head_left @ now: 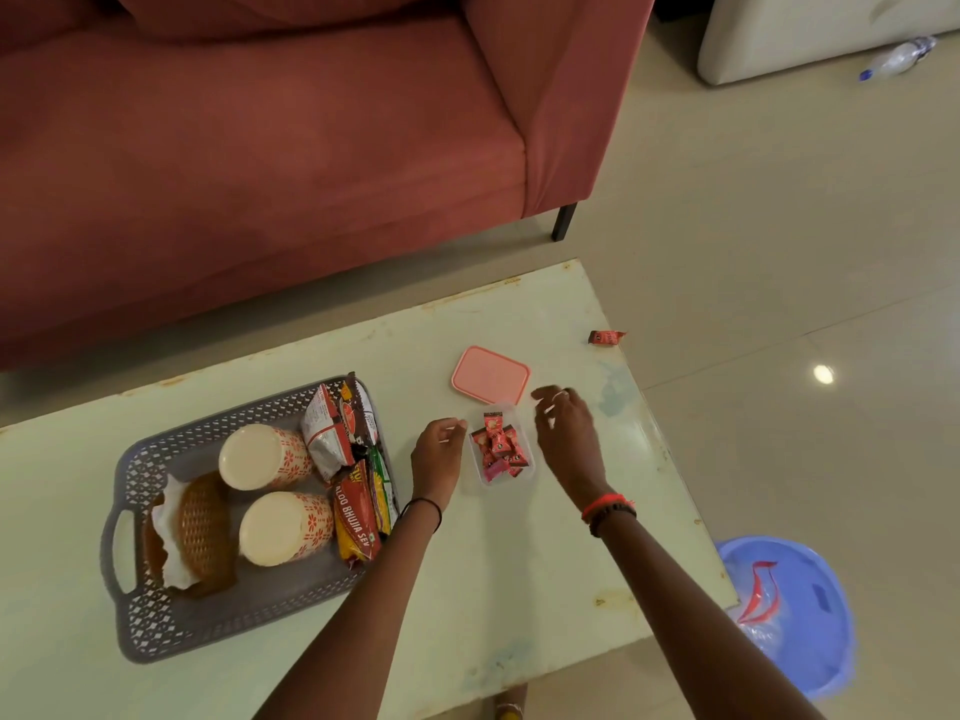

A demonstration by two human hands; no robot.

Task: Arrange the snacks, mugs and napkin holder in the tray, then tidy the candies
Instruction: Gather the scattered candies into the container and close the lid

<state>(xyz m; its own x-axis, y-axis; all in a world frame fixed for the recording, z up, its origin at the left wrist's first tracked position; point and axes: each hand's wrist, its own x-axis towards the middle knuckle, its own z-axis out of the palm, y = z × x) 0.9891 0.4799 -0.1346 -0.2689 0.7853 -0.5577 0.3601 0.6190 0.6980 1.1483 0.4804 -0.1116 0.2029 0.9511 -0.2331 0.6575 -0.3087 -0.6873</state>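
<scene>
A grey lattice tray [156,610] on the table holds two white mugs with orange flowers [265,457] [285,527], a brown wicker napkin holder [200,532] with white napkins, and several snack packets [353,470]. To its right a small clear container [501,449] holds several red wrapped candies. Its pink lid [490,375] lies just behind it. My left hand [439,449] hovers at the container's left side, fingers loosely curled and empty. My right hand [563,423] hovers at its right side, fingers spread. One red candy [605,336] lies at the table's far right edge.
A pale green table [519,563] ends close on the right. A red sofa [260,148] stands behind it. On the floor at the right sits a blue bin [800,615] with a plastic liner and a red wrapper. A plastic bottle [898,57] lies far back.
</scene>
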